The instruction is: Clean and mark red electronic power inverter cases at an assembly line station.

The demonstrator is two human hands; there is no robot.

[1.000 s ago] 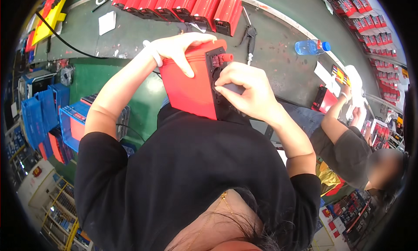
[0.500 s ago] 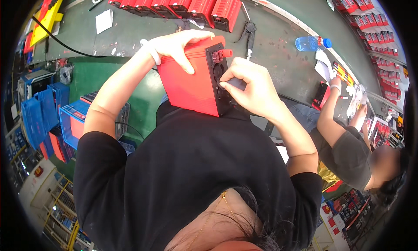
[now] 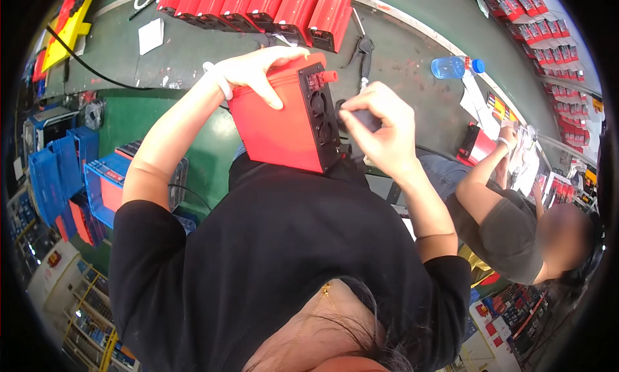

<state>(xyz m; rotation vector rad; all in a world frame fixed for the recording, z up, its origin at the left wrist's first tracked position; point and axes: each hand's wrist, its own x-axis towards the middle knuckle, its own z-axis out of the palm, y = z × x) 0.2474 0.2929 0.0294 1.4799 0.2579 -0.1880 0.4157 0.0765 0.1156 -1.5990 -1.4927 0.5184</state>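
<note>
A red power inverter (image 3: 274,127) with a black end panel (image 3: 320,110) is held upright at the bench edge, in front of my body. Two round fan openings and a red terminal (image 3: 329,76) show on that panel, which faces right. My left hand (image 3: 261,72) grips the case from above, thumb on the broad red side and fingers over the far edge. Just right of the panel, apart from it, my right hand (image 3: 385,123) is closed in a pinch of thumb and forefinger. Whatever lies between those fingertips is too small to make out.
Several red inverters (image 3: 284,10) stand in a row at the bench's far side. A black air blow gun (image 3: 364,52) and a blue-capped bottle (image 3: 451,67) lie to the right. Blue bins (image 3: 97,185) are at left. A co-worker (image 3: 509,223) handles things at the right.
My right hand has drawn back to the right from the end panel, uncovering the fan openings. My left hand keeps its grip on the inverter. The co-worker's arm has shifted.
</note>
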